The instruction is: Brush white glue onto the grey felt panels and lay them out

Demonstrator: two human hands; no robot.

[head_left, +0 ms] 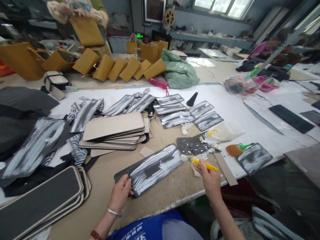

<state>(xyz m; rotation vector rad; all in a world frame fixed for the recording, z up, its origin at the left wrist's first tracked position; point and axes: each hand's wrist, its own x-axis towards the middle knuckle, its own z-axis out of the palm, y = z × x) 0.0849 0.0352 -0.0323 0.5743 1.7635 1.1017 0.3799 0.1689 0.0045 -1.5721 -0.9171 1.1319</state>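
Observation:
My left hand (121, 188) grips the near left end of a dark rectangular panel (155, 169) streaked with white glue. Under that end, part of another dark panel (120, 174) sticks out. In my right hand (209, 176) is a yellow-handled brush (205, 164), its glue-coated tip at the panel's right end. Just beyond the brush lie dark scraps (191, 145) spattered with white. A plastic bag of pale glue (220, 133) rests at their right side.
Beige-faced panels (113, 128) are stacked behind the work, and dark-faced ones (42, 200) at the near left. Glue-streaked pieces (176, 119) lie farther back. A brown pot (233, 150) with a green-handled brush stands right. Tan handbags (130, 69) line the far table, where a person (85, 16) holds one.

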